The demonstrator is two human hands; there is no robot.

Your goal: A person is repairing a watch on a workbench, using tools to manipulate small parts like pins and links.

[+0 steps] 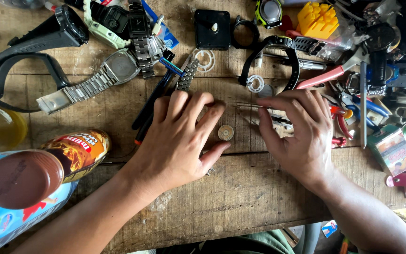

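Two bare hands are laid on a scarred wooden workbench (240,197) crowded with watch parts. The left hand (177,141) is spread flat, palm down, fingers loosely fanned and holding nothing. The right hand (299,129) is curled narrow around thin metal tweezers (247,105), whose tips point toward nine o'clock; most of the tool is hidden under the fingers. One small round brass-coloured watch part (225,132) lies on the wood between the two hands, just off the left thumb and touched by neither.

At eleven o'clock one steel-bracelet wristwatch (104,75) is seen lying face down, with two black strapped watches (48,37) beyond it. At twelve o'clock sit one square black clock movement (212,29) and two white plastic rings (206,59). One red-handled plier (325,75) is partly buried in clutter at two o'clock, where much cannot be made out. At eight o'clock one brown-capped bottle (48,164) is cut off by the frame.
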